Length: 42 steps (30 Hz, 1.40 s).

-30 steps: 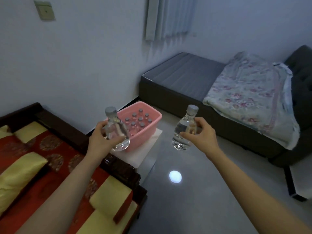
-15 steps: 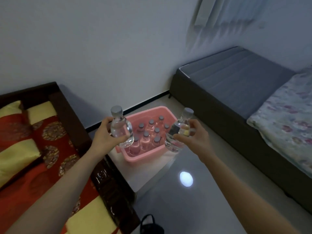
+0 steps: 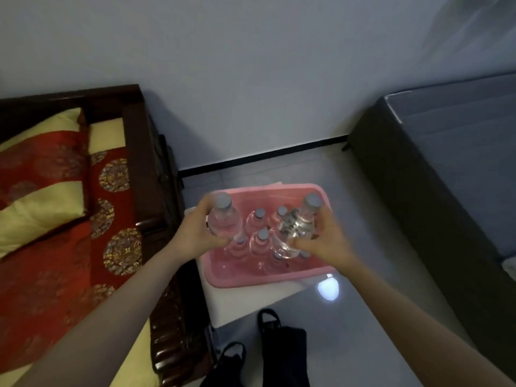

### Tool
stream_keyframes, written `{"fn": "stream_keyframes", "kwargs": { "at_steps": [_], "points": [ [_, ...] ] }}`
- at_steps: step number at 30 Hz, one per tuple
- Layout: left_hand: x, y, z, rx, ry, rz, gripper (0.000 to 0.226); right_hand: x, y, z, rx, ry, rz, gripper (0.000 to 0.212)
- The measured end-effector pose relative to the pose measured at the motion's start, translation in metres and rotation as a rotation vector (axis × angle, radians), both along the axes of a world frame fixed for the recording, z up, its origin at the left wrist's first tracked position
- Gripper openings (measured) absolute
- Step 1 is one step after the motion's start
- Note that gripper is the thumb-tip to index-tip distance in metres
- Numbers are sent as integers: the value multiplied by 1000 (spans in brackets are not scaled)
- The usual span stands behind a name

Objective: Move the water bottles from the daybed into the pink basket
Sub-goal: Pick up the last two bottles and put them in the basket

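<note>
Far to the left of both grips lies the daybed (image 3: 139, 152), its dark wooden frame enclosing red and yellow brocade cushions (image 3: 47, 208). The left hand (image 3: 195, 237) reaches past the end of the frame. Its fingers and thumb curl round the belly of a clear, grey-capped left bottle (image 3: 223, 223), held roughly upright over the left side of the pink basket (image 3: 251, 279). Between the two grips and below them, more grey-capped standing bottles (image 3: 262, 240) sit close together inside the basket. The right hand (image 3: 325, 243) grips the right bottle (image 3: 300, 227) round its lower half, cap leaning up and to the right, over the basket's right side. The basket rests on a white board (image 3: 240, 303) on the glossy floor (image 3: 363, 317). Just below the right grip a light spot (image 3: 328, 289) shines on the floor. Nearer the viewer is black footwear (image 3: 279, 344), too dim to tell more. Well right of that grip stands a dark bed base (image 3: 418, 205).
</note>
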<state>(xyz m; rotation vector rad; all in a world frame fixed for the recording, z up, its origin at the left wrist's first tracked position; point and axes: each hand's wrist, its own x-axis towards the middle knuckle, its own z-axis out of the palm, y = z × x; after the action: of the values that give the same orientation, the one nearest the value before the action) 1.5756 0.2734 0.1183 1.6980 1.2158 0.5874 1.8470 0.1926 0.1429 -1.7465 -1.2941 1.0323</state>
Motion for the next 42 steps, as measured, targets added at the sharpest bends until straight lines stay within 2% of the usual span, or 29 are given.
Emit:
{"fn": "stream_keyframes", "kwargs": {
  "at_steps": [3, 5, 8, 12, 16, 21, 29, 35, 39, 42],
  "points": [
    [3, -8, -20, 5, 103, -46, 77, 3, 20, -29, -54, 8, 151, 73],
    [5, -12, -38, -19, 157, -71, 75, 6, 29, -49, -58, -9, 255, 68],
    [10, -16, -63, 44, 291, -114, 68, 7, 42, -76, -32, -181, 437, 55],
    [13, -17, -92, 82, 493, -121, 73, 4, 50, -118, -13, -517, 707, 73],
    [21, -16, -111, 17, 594, -199, 79, 3, 53, -138, 50, -586, 794, 62],
    [31, -16, -124, 31, 779, -316, 78, -3, 59, -153, 110, -638, 906, 53],
    [34, -2, -134, -52, 698, -367, 82, -4, 59, -165, 44, -575, 898, 51],
    [35, -2, -129, -93, 655, -432, 48, -4, 63, -160, -70, -408, 904, 46],
    [35, -8, -126, -49, 720, -446, 44, -6, 58, -160, -42, -376, 878, 34],
    [32, -17, -123, 28, 653, -385, 42, -8, 59, -158, 7, -421, 816, 33]
  ]
}}
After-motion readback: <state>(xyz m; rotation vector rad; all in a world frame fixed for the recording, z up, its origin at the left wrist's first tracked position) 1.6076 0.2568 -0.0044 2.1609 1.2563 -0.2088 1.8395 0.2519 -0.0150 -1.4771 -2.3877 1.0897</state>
